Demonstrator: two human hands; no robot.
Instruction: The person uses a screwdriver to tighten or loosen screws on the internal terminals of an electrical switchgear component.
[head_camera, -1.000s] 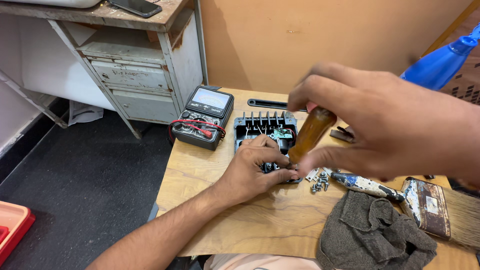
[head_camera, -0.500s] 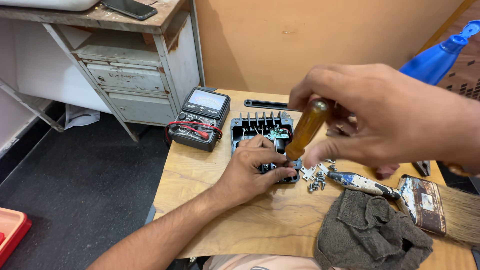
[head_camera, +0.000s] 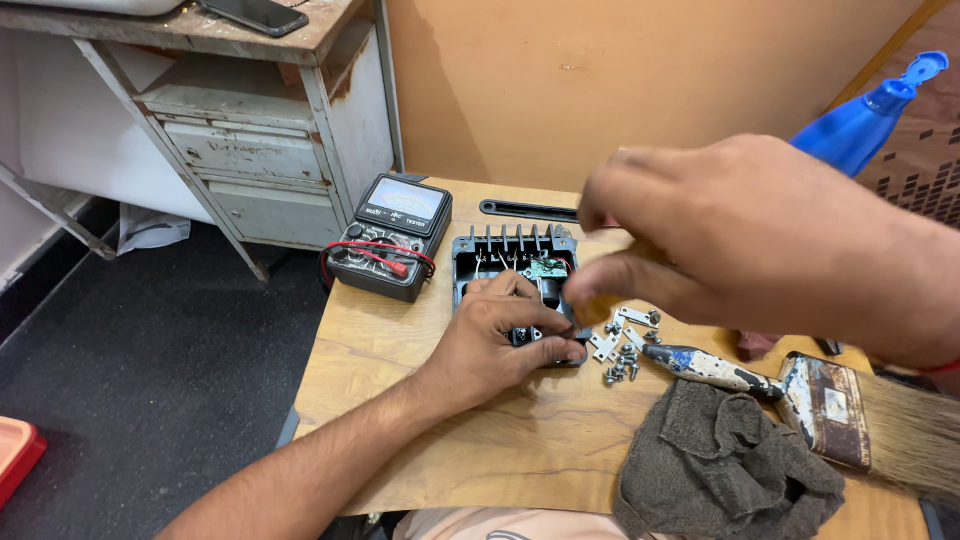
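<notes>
Right hand (head_camera: 760, 240) now lower, perhaps gripping wooden handle (head_camera: 597, 307), left hand (head_camera: 500, 340) steadying black module (head_camera: 515, 262)

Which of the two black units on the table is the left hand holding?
The open finned module, gripped at its near edge by the left hand. The analog multimeter sits untouched, farther left.

Both arms bare, no sleeves seen. Left hand (head_camera: 500, 345): no ring, no watch, short nails. Right hand (head_camera: 760, 240): thin red band at wrist, partly cut off by pic edge. No gloves.
</notes>
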